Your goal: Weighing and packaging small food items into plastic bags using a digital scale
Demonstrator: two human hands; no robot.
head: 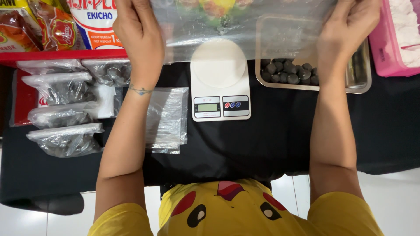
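Observation:
My left hand (pixel 138 32) and my right hand (pixel 348 26) hold a large clear plastic bag (pixel 245 26) stretched between them, lifted over the far part of the table. Each hand grips one side edge of the bag. Under it stands a white kitchen scale (pixel 220 83) with a round platform and a small display. To the right of the scale is a metal tray (pixel 361 74) holding several dark round balls (pixel 288 72), partly seen through the bag.
Several filled, sealed clear bags of dark balls (pixel 65 140) lie at the left on the black tablecloth (pixel 271 144). A stack of empty clear bags (pixel 168 118) lies beside my left forearm. A pink tub (pixel 393 43) of white powder stands at the far right; packaged goods (pixel 52 22) at the far left.

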